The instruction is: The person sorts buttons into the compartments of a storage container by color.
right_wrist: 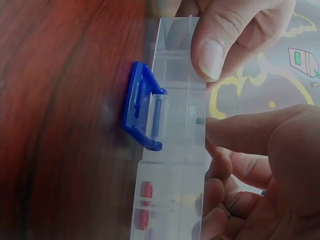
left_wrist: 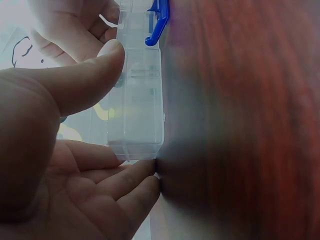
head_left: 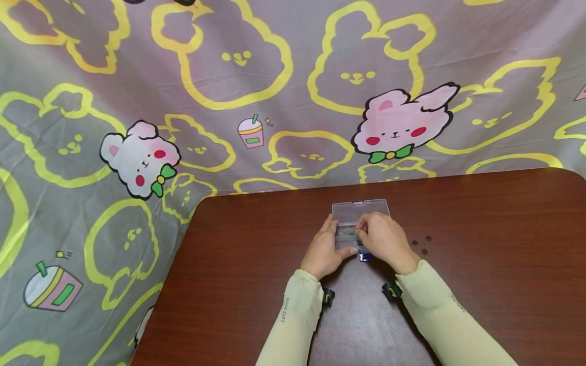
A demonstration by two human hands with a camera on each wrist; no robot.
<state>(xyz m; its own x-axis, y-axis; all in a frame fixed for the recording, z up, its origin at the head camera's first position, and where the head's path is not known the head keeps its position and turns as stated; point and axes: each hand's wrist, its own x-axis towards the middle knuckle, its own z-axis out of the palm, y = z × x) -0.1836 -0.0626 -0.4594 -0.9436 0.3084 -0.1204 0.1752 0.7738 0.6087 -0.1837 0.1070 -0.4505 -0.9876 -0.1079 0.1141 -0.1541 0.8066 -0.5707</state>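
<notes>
Head view, left hand (head_left: 322, 250) against clear box (head_left: 346, 212), right hand (head_left: 384, 237) curled above

Box (right_wrist: 172, 172) clear, colourless; its latch (right_wrist: 133, 102) strong blue; red pieces (right_wrist: 145, 192) showing through the wall, a green piece (head_left: 352, 234) inside; table (head_left: 242, 254) reddish brown, darker grain streaks; small discs (head_left: 414, 243) dark brown to blackish; sleeves (head_left: 299, 320) plain pale yellow, dark lettering on the left; wrist straps (head_left: 327, 297) black, yellow marks; cloth (head_left: 293, 114) grey to mauve, yellow animal outlines; printed animal heads (head_left: 142, 157) whitish to pink, black-edged, red cheeks, green bows, yellow knots; printed cups (head_left: 253, 134) pink and white, yellow band, green straw.
</notes>
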